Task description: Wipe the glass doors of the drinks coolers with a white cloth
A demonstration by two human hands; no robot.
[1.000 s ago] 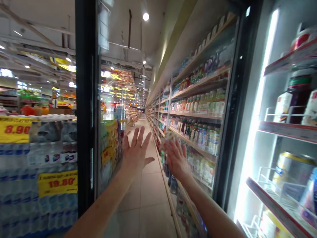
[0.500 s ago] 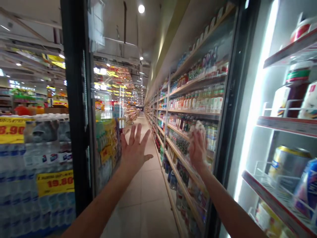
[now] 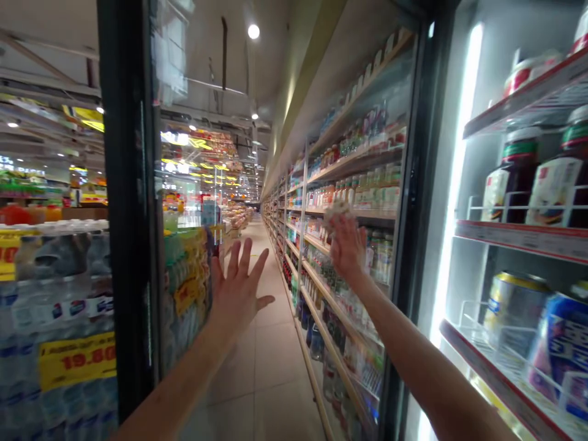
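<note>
My left hand (image 3: 236, 291) is open, fingers spread and flat against the glass of an open cooler door (image 3: 285, 92). My right hand (image 3: 348, 250) is raised higher on the same glass, closed on a crumpled white cloth (image 3: 337, 210) that is pressed to the pane. The door's black frame (image 3: 124, 214) stands at the left. Through the glass I see a long shop aisle and shelves of bottles.
The lit cooler interior is on the right, with dark juice bottles (image 3: 509, 177) on an upper shelf and cans (image 3: 517, 306) on a wire-fronted shelf below. Stacked packs of water bottles with yellow price signs (image 3: 76, 361) stand at the left. A tiled aisle floor (image 3: 271, 373) runs ahead.
My right hand has swept the cloth across the glass to the right, then up. My left hand has stayed flat on the glass, drifting slightly down and left in view.
</note>
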